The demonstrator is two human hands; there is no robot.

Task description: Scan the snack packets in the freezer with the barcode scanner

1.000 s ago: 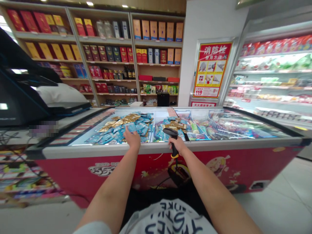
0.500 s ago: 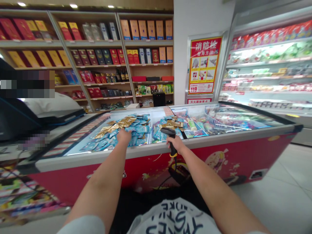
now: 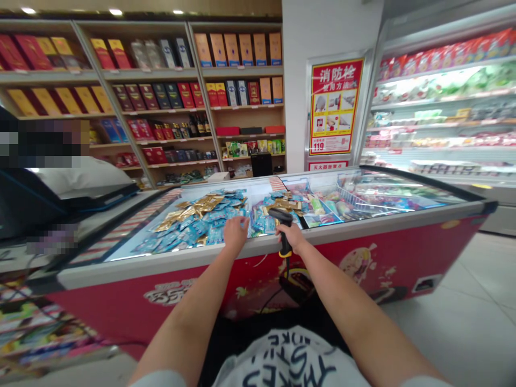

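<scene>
My right hand (image 3: 294, 237) is wrapped round the grip of a black and yellow barcode scanner (image 3: 281, 216), whose head sits over the near edge of the freezer. My left hand (image 3: 236, 232) is over the freezer's front rim, left of the scanner, with its fingers curled inward. What its fingers hold, if anything, I cannot make out. A large pile of blue and gold packets (image 3: 187, 231) lies on the freezer's glass top to the left of that hand. A smaller heap of similar packets (image 3: 284, 204) lies behind the scanner.
The red chest freezer (image 3: 363, 258) stands right in front of me, with wrapped goods under glass on its right. At left are a counter with a dark screen (image 3: 28, 199) and a person partly in view. Shelves of boxes (image 3: 161, 97) line the back; a lit display fridge (image 3: 443, 118) stands right.
My left hand has moved right, off the large packet pile and towards the scanner. My right hand stays in nearly the same place with the scanner. The view has shifted slightly.
</scene>
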